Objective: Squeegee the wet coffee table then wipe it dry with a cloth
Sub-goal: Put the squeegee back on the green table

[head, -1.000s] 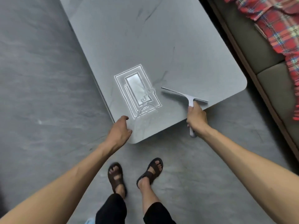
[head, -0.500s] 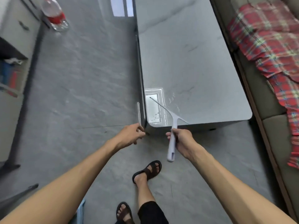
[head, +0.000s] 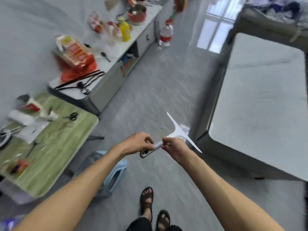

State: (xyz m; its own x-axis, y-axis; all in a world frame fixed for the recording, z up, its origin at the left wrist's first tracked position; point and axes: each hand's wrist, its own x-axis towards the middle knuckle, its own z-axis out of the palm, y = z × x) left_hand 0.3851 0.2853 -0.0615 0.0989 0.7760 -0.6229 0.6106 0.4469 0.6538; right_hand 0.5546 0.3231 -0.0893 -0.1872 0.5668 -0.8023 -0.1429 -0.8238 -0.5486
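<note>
- The squeegee (head: 179, 130) is in the air over the floor (head: 150, 97), just left of the coffee table's (head: 258, 114) near left corner and not touching it.
- The left hand (head: 139, 144) is curled round the tail of the handle. The right hand (head: 176, 147) pinches the handle close to the blade. Both grasp the squeegee.
- A pale blue stool (head: 115, 172) stands on the floor under the left forearm.
- A green table (head: 58, 144) sits near left, with scissors (head: 71, 116) and papers on it.
- A low cabinet (head: 116, 75) runs along the far left wall. On it are an orange bag (head: 76, 54), a yellow bottle (head: 125, 30) and a red pot (head: 136, 14).
- A water bottle (head: 165, 35) stands on the floor at the cabinet's far end.
- Two sandalled feet (head: 146, 202) show at the near edge.
- The picture is blurred, so the smaller things on the cabinet and the green table cannot be made out.
- The right hand covers part of the handle, and the coffee table is cut off at the right edge.
- Whether the tabletop is wet cannot be told.
- The tabletop is pale grey and smooth. The floor is grey tile, with a window's reflection (head: 215, 35) far off.
- A sofa (head: 260, 19) stands beyond the coffee table.
</note>
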